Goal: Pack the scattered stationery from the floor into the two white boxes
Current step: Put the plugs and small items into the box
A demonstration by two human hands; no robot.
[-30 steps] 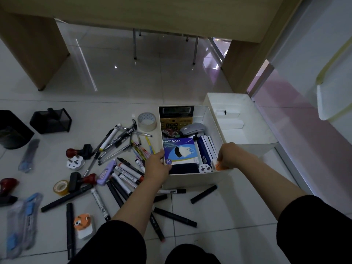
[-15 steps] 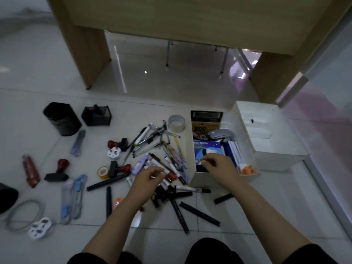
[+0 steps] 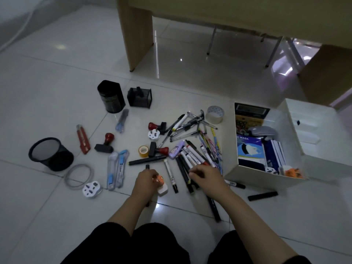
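Nearest the camera are the person's knees in dark cloth, with both bare forearms reaching forward over the white floor (image 3: 57, 77). The left hand (image 3: 145, 181) lies on an orange-and-white plug (image 3: 161, 184), fingers curled over its top; a black marker (image 3: 147, 167) pokes out from under the same hand, and whether the hand actually grips either one cannot be told. The right hand (image 3: 206, 177) is down on the near end of the marker pile (image 3: 192, 159), fingers bent among the barrels, seemingly pinching one or more of them, though which is hidden.

Left of the hands lie a white plug (image 3: 91, 189), a cable loop (image 3: 78, 176) and two blue-and-clear cutters (image 3: 116, 168) side by side. Right of the hands, two black markers (image 3: 262, 195) lie loose just in front of the near box (image 3: 253, 180).

That box stands open and holds a face mask pack (image 3: 250, 149), a grey mouse (image 3: 262, 130), a calculator (image 3: 251, 113), dark booklets on edge and something orange in the near right corner. The second box (image 3: 312, 121) sits touching it on the right, and looks nearly bare inside.

Further out in the scatter are two tape rolls, yellow (image 3: 143, 151) and clear (image 3: 215, 114), three red-handled stamps (image 3: 105, 143), a red cutter (image 3: 82, 139), a fan of pens (image 3: 188, 123), a mesh cup (image 3: 50, 154) on its side, a black tin (image 3: 110, 96) and a mesh holder (image 3: 140, 97). Beyond them stand the wooden legs of a desk (image 3: 137, 31).
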